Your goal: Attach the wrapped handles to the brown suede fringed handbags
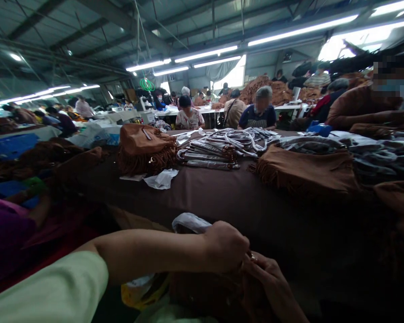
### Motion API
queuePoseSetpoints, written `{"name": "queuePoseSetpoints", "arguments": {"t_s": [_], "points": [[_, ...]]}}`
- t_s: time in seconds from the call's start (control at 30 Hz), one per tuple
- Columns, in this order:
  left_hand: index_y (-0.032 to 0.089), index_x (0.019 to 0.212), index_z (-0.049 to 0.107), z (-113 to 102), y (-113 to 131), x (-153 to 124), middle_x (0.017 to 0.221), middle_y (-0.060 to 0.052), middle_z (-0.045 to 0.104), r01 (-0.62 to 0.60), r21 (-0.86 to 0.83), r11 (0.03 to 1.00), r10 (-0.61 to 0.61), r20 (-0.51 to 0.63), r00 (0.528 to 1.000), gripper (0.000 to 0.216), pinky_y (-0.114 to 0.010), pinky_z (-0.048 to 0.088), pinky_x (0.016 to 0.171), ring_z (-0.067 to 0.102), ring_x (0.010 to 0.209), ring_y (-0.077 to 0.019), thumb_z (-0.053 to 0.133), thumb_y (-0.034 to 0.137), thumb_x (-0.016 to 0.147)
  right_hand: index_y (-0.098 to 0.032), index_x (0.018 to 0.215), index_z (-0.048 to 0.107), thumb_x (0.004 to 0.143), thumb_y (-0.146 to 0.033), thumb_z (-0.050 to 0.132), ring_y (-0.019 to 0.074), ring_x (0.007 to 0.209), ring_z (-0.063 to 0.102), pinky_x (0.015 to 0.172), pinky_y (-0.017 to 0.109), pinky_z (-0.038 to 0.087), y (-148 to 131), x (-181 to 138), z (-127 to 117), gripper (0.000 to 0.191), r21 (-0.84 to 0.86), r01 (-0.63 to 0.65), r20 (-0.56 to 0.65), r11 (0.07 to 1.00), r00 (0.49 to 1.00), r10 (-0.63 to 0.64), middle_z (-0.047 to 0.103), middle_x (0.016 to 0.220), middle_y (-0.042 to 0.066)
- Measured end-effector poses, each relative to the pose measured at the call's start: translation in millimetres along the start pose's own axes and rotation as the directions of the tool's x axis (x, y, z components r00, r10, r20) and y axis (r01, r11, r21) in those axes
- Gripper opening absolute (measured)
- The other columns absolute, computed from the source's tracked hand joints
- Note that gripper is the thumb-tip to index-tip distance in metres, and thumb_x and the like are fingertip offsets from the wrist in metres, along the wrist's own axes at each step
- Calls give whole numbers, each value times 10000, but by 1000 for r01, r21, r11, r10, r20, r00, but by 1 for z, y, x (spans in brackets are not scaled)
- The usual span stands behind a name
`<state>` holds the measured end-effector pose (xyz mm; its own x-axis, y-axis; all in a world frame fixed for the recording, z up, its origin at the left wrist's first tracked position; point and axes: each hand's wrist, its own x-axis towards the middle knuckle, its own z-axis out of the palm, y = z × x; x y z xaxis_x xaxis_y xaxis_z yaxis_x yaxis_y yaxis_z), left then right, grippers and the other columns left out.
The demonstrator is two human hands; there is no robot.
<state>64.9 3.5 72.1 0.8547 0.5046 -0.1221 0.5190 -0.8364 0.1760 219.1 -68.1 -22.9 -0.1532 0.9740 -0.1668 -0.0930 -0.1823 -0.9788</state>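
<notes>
My left hand [227,244] is closed in a fist over a strap wrapped in pale film [191,222], whose loop arches up behind the wrist. Right against it, my right hand [267,273] pinches the edge of a dark brown bag [205,291] lying low in front of me. A small shiny metal fitting [253,257] shows between the fingers of both hands. How the strap and fitting join is hidden by my fingers and the shadow.
On the dark table [205,188] are a fringed brown bag [146,148], a pile of wrapped straps [208,152], white paper [161,178] and another fringed bag [306,168]. A co-worker's purple sleeve [6,237] is close at left. Other people sit across the table.
</notes>
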Motion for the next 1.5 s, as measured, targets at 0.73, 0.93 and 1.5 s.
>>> {"name": "queuePoseSetpoints", "arguments": {"t_s": [0.73,0.93,1.5], "points": [[111,815,643,11,19,-16,765,-91,644,122,32,992,-116,-151,982,181,-294,408,562,613,661,-214,495,204,861,-141,641,642,708,-529,689,159,643,486,564,253,394,-5,4,-4,396,-109,4,-51,994,999,-9,548,664,25],[119,860,633,42,-35,-10,572,45,476,67,-929,365,45,89,995,492,-195,340,510,424,508,-74,602,603,772,-168,714,703,675,-438,744,201,755,556,649,275,451,-14,-11,-8,276,11,74,26,997,997,-74,623,815,45],[119,898,636,52,-19,-15,624,14,522,43,-796,603,-59,10,998,459,-214,364,521,480,542,-97,496,555,869,-158,694,651,646,-428,769,180,671,559,613,276,443,-21,-11,-7,299,220,-100,74,970,994,86,604,692,20]]}}
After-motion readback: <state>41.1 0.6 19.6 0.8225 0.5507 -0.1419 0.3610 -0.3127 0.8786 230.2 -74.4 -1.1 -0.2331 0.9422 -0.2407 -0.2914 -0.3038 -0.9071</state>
